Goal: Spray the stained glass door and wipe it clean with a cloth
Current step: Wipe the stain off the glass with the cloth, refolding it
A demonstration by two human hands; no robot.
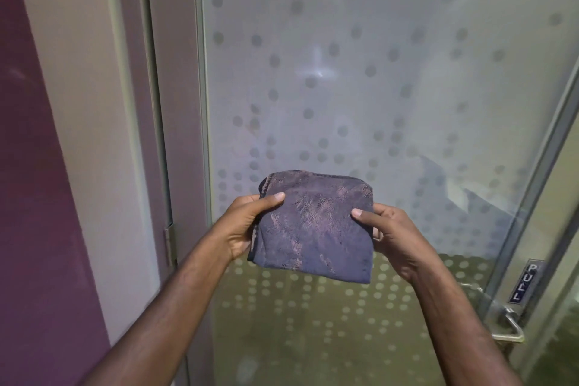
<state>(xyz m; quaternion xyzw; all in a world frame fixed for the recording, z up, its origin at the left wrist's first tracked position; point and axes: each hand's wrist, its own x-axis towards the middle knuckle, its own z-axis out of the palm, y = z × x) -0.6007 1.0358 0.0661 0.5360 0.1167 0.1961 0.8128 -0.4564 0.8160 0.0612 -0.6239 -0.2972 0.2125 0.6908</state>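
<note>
Cloth (313,226), folded, napped and dark blue, hung between our hands: left hand (247,226) pinched its left edge, right hand (388,238) its right. Behind it stood the frosted, dotted glass door (360,88); a metal handle (509,324) lay lower right.

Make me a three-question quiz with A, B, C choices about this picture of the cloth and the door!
1. Where is the metal door handle?
A. lower right
B. top left
C. centre

2. How many hands hold the folded dark blue-purple cloth?
A. none
B. one
C. two

3. Is the cloth touching the frosted dotted glass door?
A. yes, pressed flat
B. no, held in front of it
C. hanging from its handle

Answers: 1 A, it sits under the PULL sign. 2 C, the left hand and right hand each pinch a side. 3 B, it is folded between both hands.
</note>
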